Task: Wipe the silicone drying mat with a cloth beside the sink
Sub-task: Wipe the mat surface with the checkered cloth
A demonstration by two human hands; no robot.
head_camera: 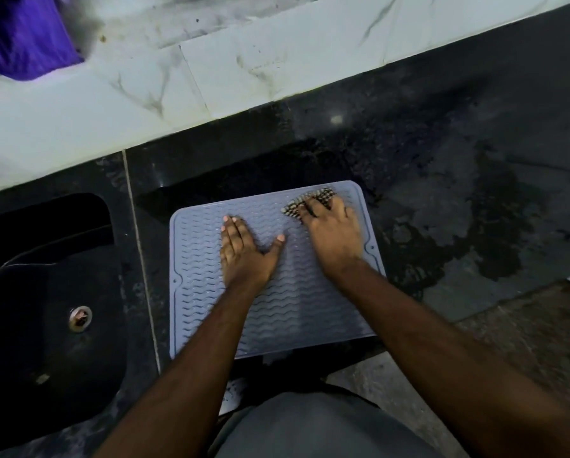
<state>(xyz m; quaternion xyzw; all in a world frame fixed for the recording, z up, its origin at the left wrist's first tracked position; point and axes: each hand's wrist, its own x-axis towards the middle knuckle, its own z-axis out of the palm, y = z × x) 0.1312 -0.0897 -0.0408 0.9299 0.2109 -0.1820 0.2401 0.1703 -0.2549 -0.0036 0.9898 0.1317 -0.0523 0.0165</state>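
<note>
Silicone drying mat (277, 309), pale blue-grey with wavy ridges, lies at the frame's centre on a dark, wet-streaked table (475, 193); left hand (244, 252) presses flat on it, fingers straight, thumb spread; right hand (333, 231) presses a checked cloth (310, 200) against the mat's upper right corner; black sink (45, 309) lower left; marbled white wall tiles (244, 71) beyond; no writing readable.

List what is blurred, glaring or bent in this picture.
Head view: dim overall; right hand and checked cloth smeared by motion, left hand on the mat sharper; purple object blurred; small glare spot on the wet counter; wide-angle bends the tiled ledge.
</note>
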